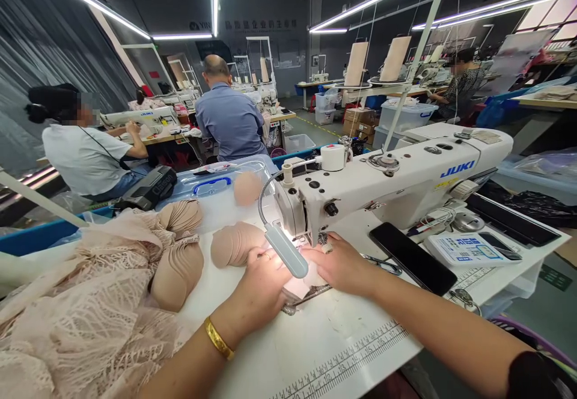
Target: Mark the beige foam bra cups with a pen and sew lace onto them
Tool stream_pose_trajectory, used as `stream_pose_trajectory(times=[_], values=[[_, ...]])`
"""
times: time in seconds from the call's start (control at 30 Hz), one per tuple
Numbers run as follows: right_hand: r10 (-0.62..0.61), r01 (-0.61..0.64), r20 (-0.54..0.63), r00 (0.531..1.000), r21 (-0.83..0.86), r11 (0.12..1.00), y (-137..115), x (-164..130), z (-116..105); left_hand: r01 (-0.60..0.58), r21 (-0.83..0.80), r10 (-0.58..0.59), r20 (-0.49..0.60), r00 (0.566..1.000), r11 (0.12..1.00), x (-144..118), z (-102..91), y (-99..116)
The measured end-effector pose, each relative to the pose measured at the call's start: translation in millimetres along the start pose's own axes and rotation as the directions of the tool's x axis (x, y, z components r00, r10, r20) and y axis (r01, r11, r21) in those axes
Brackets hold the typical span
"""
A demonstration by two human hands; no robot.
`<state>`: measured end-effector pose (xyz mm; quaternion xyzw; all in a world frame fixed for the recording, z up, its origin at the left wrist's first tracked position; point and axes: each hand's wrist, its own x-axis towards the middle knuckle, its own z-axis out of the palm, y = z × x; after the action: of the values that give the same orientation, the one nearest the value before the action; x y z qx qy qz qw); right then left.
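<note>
A white JUKI sewing machine (pixel 387 170) stands on the white table, with a lit grey lamp (pixel 288 252) hanging in front of its needle area. Under that light is a small pale beige fabric piece (pixel 295 288). My left hand (pixel 264 282) holds it from the left, its fingertips partly behind the lamp. From the other side my right hand (pixel 345 264) grips the same fabric beside the presser foot, fingers pointing left. The needle itself is hidden. Just beyond my left hand lies a stack of beige bra cups (pixel 238 244).
Beige lace fabric (pixel 90 291) and more stacked cups (pixel 179 273) cover the left side. A black phone (pixel 412 258), scissors (pixel 383 264) and a white box (pixel 469 249) lie to the right. Thread cones (pixel 357 63) stand behind. Co-workers (pixel 229 110) sit farther back.
</note>
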<state>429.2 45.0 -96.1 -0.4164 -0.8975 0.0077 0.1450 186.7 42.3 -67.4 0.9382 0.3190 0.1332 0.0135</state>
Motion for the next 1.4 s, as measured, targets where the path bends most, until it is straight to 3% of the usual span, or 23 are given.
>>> stream_pose_trajectory(times=[0.1, 0.37, 0.53, 0.93, 1.17, 1.4], values=[[0.057, -0.056, -0.02, 0.998, 0.067, 0.996, 2.0, -0.3, -2.2, -0.05, 0.01, 0.05, -0.035, 0.998, 0.999, -3.0, 3.2, -2.3], [-0.068, 0.081, -0.1, 0.993, 0.133, 0.988, 6.5, -7.9, -0.9, -0.084, -0.043, 0.079, -0.098, 0.992, 0.996, -8.4, 8.5, -4.6], [-0.018, 0.027, -0.09, 0.996, 0.104, 0.994, 5.8, -5.3, 0.2, -0.115, -0.016, 0.111, -0.13, 0.985, 0.993, -5.3, 4.8, -1.0], [0.021, -0.01, -0.067, 0.998, 0.16, 0.987, 6.6, -0.4, 1.7, -0.033, 0.091, 0.052, -0.219, 0.974, 0.995, -0.6, 20.0, 6.5], [0.019, -0.002, -0.105, 0.994, 0.161, 0.987, 11.2, -1.6, 9.2, -0.011, 0.16, 0.048, -0.228, 0.973, 0.987, 6.6, 17.6, 14.6], [-0.002, 0.03, -0.196, 0.981, 0.143, 0.989, 16.5, -7.6, 2.9, -0.023, 0.209, 0.077, -0.255, 0.964, 0.978, 7.8, 16.4, 17.0]])
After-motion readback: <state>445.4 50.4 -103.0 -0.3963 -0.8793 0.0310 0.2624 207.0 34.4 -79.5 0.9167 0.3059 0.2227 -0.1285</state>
